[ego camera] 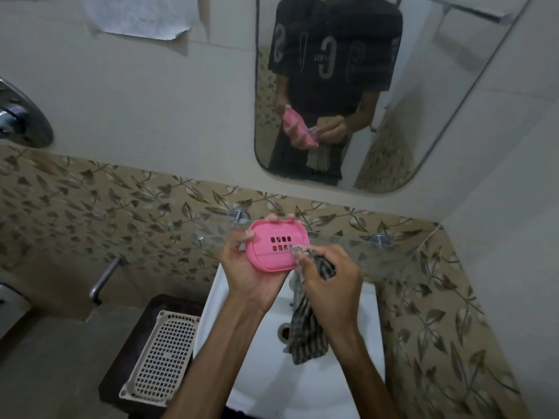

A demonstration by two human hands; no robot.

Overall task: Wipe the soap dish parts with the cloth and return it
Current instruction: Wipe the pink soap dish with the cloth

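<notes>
Left hand (257, 276) holds pink dish (276, 244); right hand (332, 285) wipes with cloth (308, 331).

The soap dish part (276, 245) is held above the sink (357, 300), the cloth (307, 325) just right of it; a perforated tray (165, 355) is seen left of the sink.

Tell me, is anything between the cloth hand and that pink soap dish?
Nothing visible. The left hand holds the pink soap dish above the sink, and the right hand presses the checked cloth straight against the dish's right edge.
</notes>
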